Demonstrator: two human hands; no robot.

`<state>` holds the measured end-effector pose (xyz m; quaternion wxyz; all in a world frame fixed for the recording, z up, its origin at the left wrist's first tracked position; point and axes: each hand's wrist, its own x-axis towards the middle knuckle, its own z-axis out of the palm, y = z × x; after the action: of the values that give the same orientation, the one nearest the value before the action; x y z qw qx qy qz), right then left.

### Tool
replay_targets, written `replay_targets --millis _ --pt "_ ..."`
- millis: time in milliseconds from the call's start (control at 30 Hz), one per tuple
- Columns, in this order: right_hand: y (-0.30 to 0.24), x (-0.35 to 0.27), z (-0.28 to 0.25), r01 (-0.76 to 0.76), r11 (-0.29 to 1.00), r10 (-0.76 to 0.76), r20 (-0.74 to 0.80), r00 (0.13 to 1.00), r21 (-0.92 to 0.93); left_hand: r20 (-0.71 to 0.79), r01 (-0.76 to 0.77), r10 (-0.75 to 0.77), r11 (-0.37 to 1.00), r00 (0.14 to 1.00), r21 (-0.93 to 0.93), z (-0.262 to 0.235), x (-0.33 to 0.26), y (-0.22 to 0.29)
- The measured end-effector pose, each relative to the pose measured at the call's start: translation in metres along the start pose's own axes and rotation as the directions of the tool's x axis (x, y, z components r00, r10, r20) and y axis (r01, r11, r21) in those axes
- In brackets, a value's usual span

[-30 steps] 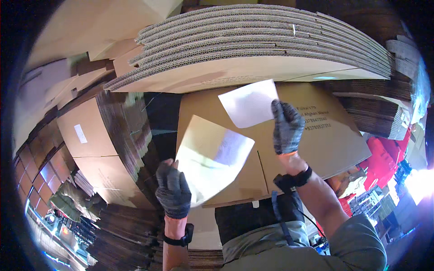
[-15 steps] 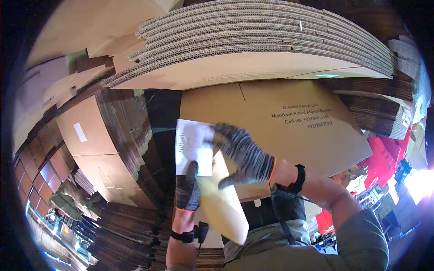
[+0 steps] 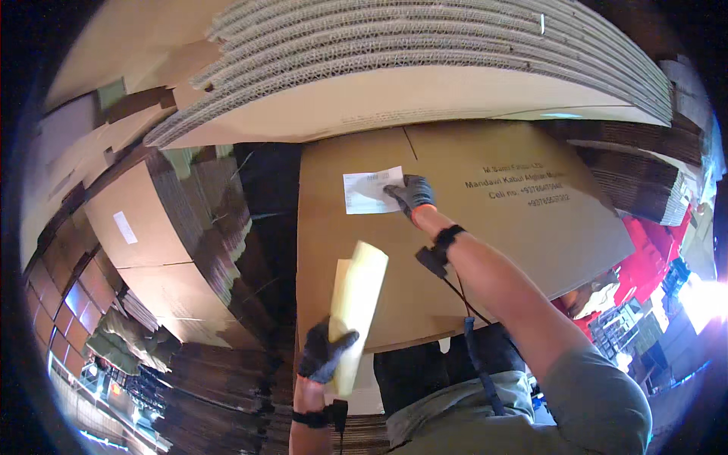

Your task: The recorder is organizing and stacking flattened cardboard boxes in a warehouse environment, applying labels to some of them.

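Note:
A flat brown cardboard sheet lies in front of me on a stack. A white label sits on its upper left part. My right hand, in a grey glove, presses flat on the label's right edge. My left hand, also gloved, holds a curled pale yellow backing sheet upright near the sheet's front edge.
A tall pile of corrugated cardboard sheets lies behind the brown sheet. More stacked cardboard bundles stand at the left. Red items and a bright light lie at the right.
My right hand has carried the white label up onto the cardboard and now presses it there. My left hand has dropped lower with the curled backing sheet.

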<state>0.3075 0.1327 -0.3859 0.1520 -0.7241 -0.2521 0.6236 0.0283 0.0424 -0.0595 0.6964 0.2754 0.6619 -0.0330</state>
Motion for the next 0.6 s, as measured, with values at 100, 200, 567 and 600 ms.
replay_targets --millis 100,200,567,600 --pt "0.028 0.025 0.039 -0.038 0.765 0.051 0.001 0.999 -0.642 0.233 0.140 -0.193 0.964 0.953 0.225 -0.015 -0.021 0.025" --pt "0.009 0.004 0.082 -0.228 0.703 0.206 -0.114 0.972 -0.673 0.341 0.064 -0.221 0.908 0.914 0.415 -0.020 -0.041 -0.013" --pt "-0.024 0.002 0.076 -0.297 0.624 0.327 -0.104 0.939 -0.723 0.291 -0.028 0.076 0.986 0.954 -0.166 -0.018 -0.042 -0.022" --pt "-0.025 0.001 0.077 -0.285 0.615 0.317 -0.101 0.943 -0.736 0.294 -0.026 0.076 0.986 0.953 -0.168 -0.021 -0.042 -0.024"
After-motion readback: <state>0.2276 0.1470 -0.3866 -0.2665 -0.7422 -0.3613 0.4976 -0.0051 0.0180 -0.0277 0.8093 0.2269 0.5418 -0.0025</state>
